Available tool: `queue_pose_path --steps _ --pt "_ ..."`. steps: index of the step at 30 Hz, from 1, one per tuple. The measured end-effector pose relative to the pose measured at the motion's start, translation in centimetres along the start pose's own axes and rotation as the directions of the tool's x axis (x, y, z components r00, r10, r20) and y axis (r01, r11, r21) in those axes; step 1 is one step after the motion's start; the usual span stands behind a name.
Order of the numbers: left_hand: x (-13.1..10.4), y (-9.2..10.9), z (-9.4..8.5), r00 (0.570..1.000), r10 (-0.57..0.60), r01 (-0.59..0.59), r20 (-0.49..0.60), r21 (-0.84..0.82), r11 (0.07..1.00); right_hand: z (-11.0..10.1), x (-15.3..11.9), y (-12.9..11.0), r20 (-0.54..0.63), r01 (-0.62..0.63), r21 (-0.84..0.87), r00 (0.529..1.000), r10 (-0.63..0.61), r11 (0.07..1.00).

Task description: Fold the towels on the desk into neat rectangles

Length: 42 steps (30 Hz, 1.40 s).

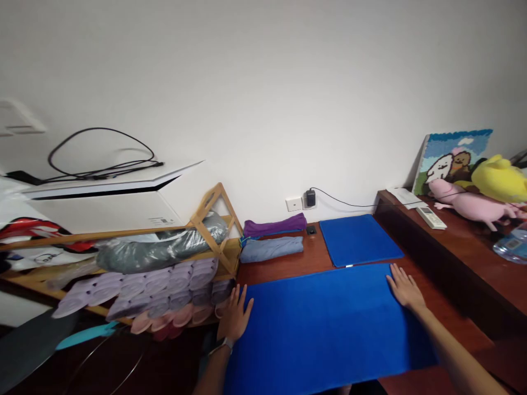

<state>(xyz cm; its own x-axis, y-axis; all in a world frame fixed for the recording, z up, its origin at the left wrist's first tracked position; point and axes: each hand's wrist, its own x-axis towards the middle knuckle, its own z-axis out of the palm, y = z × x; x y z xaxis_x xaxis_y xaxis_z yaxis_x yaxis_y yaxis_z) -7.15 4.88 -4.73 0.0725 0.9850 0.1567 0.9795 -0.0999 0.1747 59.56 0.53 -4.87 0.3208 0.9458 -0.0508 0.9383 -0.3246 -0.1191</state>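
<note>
A large blue cloth (325, 323) lies spread over the front of the reddish-brown table, its near edge hanging toward me. My left hand (236, 315) touches its left edge with fingers stretched out; a watch band circles that wrist. At the far right corner, my right hand (405, 288) rests with its fingers extended on the cloth's edge. Just beyond lies a folded blue cloth (360, 241), flat and squared, with a small white tag by its near edge. To its left are a folded purple cloth (275, 224) and a folded grey-blue cloth (272, 248).
On the left, a wooden rack (214, 219) bears a white box (107, 208), a plastic-wrapped bundle (164, 249) and rows of slippers (150, 282). A raised ledge on the right holds a remote (431, 218), pink plush toy (469, 203) and bottle (513, 244). A charger (310, 197) sits in the wall.
</note>
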Motion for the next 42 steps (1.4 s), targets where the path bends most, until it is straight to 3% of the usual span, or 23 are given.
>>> queue_pose_path --steps 2,5,10,14,17,19,22,25,27,29,31,34,37,40,42 --pt "0.1 -0.1 0.0 1.000 0.017 -0.017 -0.002 0.017 1.000 0.6 0.4 2.3 -0.011 -0.005 0.004 1.000 0.005 1.000" --pt "0.1 0.0 0.1 1.000 0.002 -0.002 0.001 0.037 0.999 1.1 0.4 2.8 -0.016 0.004 0.003 1.000 -0.004 1.000" --pt "0.6 0.1 -0.3 0.999 0.015 -0.017 0.035 0.045 0.999 -0.7 0.4 1.2 0.044 -0.036 0.008 0.998 0.036 0.999" --pt "0.5 0.6 -2.3 0.997 0.048 -0.049 0.055 0.017 0.999 -3.4 -1.0 -2.0 0.065 -0.091 0.019 0.994 0.090 0.996" --pt "-1.6 1.6 -4.2 0.996 0.094 -0.094 0.003 -0.014 0.995 -4.4 -4.8 -7.8 -0.112 0.070 0.072 0.992 -0.061 0.995" --pt "-4.3 2.6 -5.1 0.987 0.162 -0.162 -0.016 -0.039 0.986 -4.3 -8.9 -13.5 -0.197 0.256 0.125 0.953 -0.229 0.959" --pt "-9.2 4.1 -5.3 0.971 0.233 -0.235 -0.047 -0.046 0.971 -3.4 -16.0 -23.5 -0.168 0.493 0.225 0.869 -0.465 0.840" --pt "-13.2 5.0 -4.7 0.972 0.232 -0.232 -0.046 -0.007 0.973 -2.0 -21.7 -32.3 -0.106 0.631 0.328 0.764 -0.636 0.703" --pt "-14.7 5.2 -4.2 0.976 0.219 -0.218 -0.011 0.015 0.976 -0.9 -23.8 -36.1 -0.046 0.646 0.375 0.729 -0.683 0.665" --pt "-15.2 5.2 -3.9 0.980 0.200 -0.200 0.021 0.024 0.979 0.0 -24.7 -37.7 0.001 0.648 0.394 0.709 -0.705 0.652" --pt "-15.2 5.2 -3.9 0.982 0.187 -0.188 0.032 0.024 0.982 0.6 -24.6 -37.1 0.012 0.651 0.388 0.704 -0.710 0.652" --pt "-14.9 5.4 -4.2 0.983 0.179 -0.180 0.029 0.015 0.984 0.8 -23.4 -32.1 -0.001 0.617 0.342 0.755 -0.656 0.709" --pt "-14.7 5.5 -4.4 0.985 0.168 -0.168 0.025 0.015 0.986 0.6 -21.4 -22.9 -0.010 0.502 0.260 0.856 -0.517 0.825" --pt "-14.5 5.4 -4.2 0.987 0.159 -0.160 0.016 0.020 0.987 0.3 -19.1 -11.4 -0.037 0.325 0.166 0.945 -0.324 0.931" --pt "-14.3 5.3 -4.0 0.988 0.156 -0.156 0.011 0.024 0.988 0.2 -17.8 -3.8 -0.044 0.222 0.122 0.975 -0.218 0.967"
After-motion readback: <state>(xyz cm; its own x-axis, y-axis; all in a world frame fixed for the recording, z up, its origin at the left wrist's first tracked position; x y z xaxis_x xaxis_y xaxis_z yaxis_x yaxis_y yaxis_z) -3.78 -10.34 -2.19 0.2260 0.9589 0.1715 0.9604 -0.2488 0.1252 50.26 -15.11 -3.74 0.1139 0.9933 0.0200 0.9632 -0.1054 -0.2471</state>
